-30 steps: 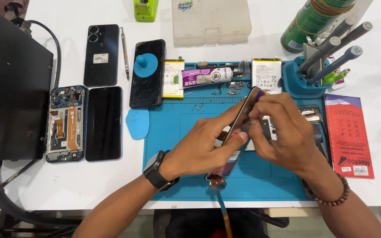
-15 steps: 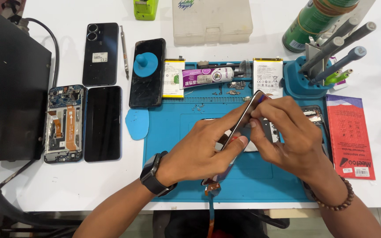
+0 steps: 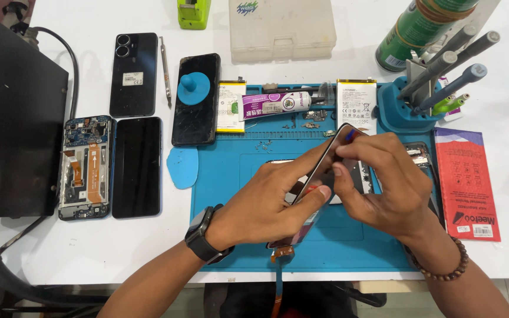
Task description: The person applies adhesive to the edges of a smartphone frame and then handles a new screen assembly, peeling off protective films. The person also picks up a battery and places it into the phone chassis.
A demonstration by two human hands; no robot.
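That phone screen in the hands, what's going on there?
A person at a repair bench holds a thin phone screen tilted on edge above a blue mat. The left hand grips its lower part; the right hand pinches its top edge. A ribbon cable hangs from its bottom end. An opened phone, other phones, two batteries, a glue tube and a tool holder lie around.

Bare blue mat (image 3: 231, 235) lies open left of the hands, while the tool stand (image 3: 410, 112) and glue tube (image 3: 278, 105) block the far side.
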